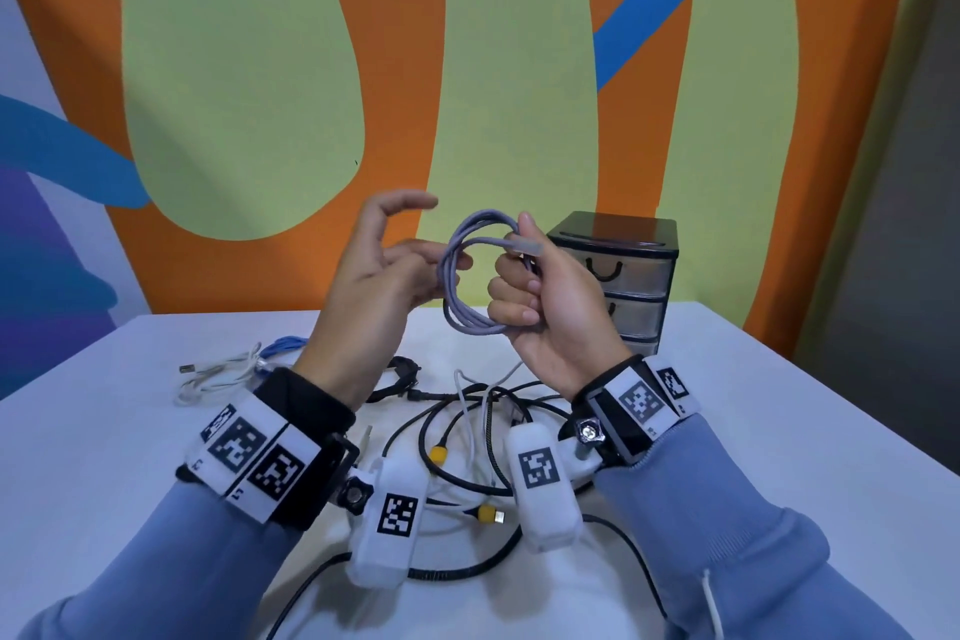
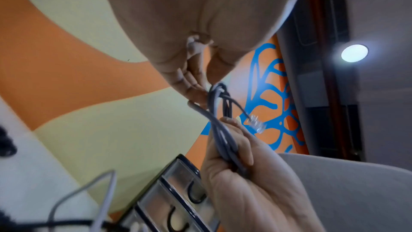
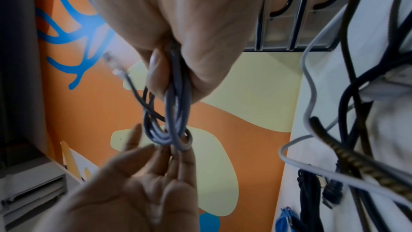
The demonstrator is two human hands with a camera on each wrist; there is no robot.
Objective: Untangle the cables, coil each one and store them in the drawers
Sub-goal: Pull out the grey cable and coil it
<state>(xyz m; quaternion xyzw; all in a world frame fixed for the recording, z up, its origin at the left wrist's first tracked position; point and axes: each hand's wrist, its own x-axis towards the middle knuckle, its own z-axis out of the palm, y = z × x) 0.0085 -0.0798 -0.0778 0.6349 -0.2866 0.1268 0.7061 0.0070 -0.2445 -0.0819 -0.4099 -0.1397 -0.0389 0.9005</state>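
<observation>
A person's right hand (image 1: 550,307) curls its fingers and thumb round one side of a coiled grey cable (image 1: 470,276), held up above the white table (image 1: 779,431), its clear plug (image 2: 256,123) sticking out by the thumb. The left hand (image 1: 374,276), fingers loosely spread, touches the coil's opposite side. Behind the right hand stands a small drawer unit (image 1: 634,276), drawers closed; below both wrists lie tangled black and white cables (image 1: 467,431); wrist bands carry square black-and-white markers, with no readable words.
</observation>
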